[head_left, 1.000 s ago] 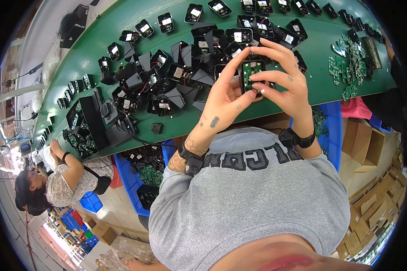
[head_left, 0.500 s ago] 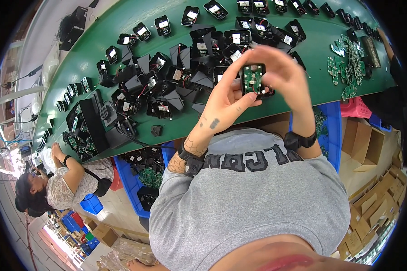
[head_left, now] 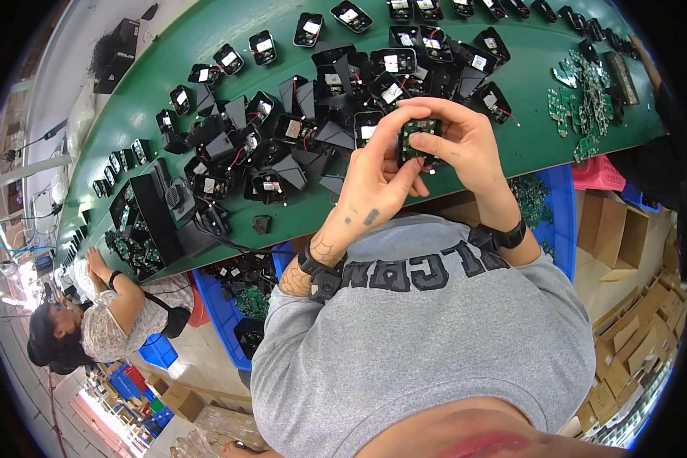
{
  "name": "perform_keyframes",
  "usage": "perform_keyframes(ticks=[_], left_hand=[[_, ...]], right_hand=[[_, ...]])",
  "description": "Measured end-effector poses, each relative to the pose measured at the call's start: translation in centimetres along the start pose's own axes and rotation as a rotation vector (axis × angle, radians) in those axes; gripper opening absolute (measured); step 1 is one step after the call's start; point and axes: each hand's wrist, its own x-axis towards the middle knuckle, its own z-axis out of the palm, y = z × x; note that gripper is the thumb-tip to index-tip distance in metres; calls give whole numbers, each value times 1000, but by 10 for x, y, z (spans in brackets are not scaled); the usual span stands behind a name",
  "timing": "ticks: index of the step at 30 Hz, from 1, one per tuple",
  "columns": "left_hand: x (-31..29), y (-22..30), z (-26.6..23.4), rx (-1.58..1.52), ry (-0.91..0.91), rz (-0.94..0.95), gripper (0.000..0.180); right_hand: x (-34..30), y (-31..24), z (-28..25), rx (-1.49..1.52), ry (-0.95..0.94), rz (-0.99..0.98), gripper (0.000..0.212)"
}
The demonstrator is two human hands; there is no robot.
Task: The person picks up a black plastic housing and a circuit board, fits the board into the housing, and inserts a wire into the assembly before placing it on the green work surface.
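From my end I see the left grip [head_left: 378,169] clamped on a small black plastic housing [head_left: 402,149], thumb at its lower edge. The right grip [head_left: 466,149] closes on the same piece from the other side, its thumb resting on the small green circuit board [head_left: 419,127] in the housing's open face. The pair holds it up over the near side of the glossy green surface [head_left: 542,72].

I judge this unit partway along: the board looks to be in place, yet a thin red lead with a white plug [head_left: 432,172] hangs loose below and no cover is on. Whether anything is fastened, I cannot tell.

Beyond the hands lies a crowded pile of open black housings [head_left: 291,127], with a row of similar open units [head_left: 263,47] behind; much of the batch looks unfinished to me. Off to the right sits a heap of loose green circuit boards [head_left: 597,103].
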Motion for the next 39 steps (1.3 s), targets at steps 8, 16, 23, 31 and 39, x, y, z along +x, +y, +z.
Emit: perform_keyframes(ticks=[8,16,23,31,39], left_hand=[[9,-2,-6,-182,221,161,64],[14,-11,2,-69,272,193,64],[16,-9,-22,-593,14,-76,46],[13,-4,-13,-44,345,248,39],[12,-8,-9,225,428,367,40]], right_hand=[[5,-11,-12,-606,61,-666,36],[5,11,9,-371,163,-585,8],[4,-4,3,-562,47,-650,8],[4,-13,11,-844,116,-598,5],[8,-12,13,-820,122,-569,4]])
